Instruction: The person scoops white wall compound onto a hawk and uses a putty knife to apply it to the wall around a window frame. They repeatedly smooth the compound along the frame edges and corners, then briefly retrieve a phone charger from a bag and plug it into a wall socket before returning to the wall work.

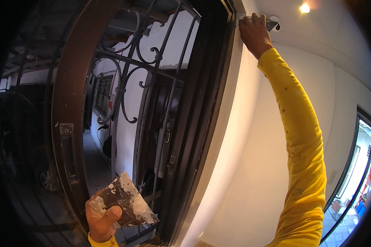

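My left hand, low at the left, grips a wide steel putty blade smeared with white and grey filler. My right hand is raised at the top of the white wall edge beside the dark door frame. Its fingers are wrapped over a flat dark blade, mostly hidden by the hand. A small white fixture shows just behind it on the ceiling.
A brown sliding door and a black scrolled metal grille fill the left, with a car in the dark beyond. A lit ceiling lamp is above. A glazed opening stands at the far right.
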A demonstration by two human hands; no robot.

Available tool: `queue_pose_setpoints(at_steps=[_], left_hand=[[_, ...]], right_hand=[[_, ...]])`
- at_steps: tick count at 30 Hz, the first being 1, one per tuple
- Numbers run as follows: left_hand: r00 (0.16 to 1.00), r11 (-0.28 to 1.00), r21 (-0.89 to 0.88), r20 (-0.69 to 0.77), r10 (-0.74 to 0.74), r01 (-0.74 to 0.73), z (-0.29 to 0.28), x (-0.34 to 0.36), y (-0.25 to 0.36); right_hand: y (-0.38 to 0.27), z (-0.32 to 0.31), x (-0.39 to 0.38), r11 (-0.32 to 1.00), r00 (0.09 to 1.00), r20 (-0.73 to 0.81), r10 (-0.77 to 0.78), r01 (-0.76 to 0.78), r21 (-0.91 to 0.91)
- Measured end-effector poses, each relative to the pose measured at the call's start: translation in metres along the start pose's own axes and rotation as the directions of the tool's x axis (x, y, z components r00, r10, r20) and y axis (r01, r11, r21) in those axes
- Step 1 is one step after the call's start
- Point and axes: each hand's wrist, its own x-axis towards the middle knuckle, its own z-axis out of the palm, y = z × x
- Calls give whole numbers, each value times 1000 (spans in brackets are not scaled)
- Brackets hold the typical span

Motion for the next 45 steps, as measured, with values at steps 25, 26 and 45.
queue_pose_setpoints(at_steps=[25,26,45], left_hand=[[998,998,-17,34,-60,61,-4,3,2],[998,998,-19,36,-57,57,-4,3,2],[998,999,-23,49,-48,49,-3,4,2]], right_hand=[[-13,5,13,996,992,94,85,-84,-17],[-12,4,14,997,991,106,77,-75,-20],[-12,-6,1,999,999,0,49,-49,8]])
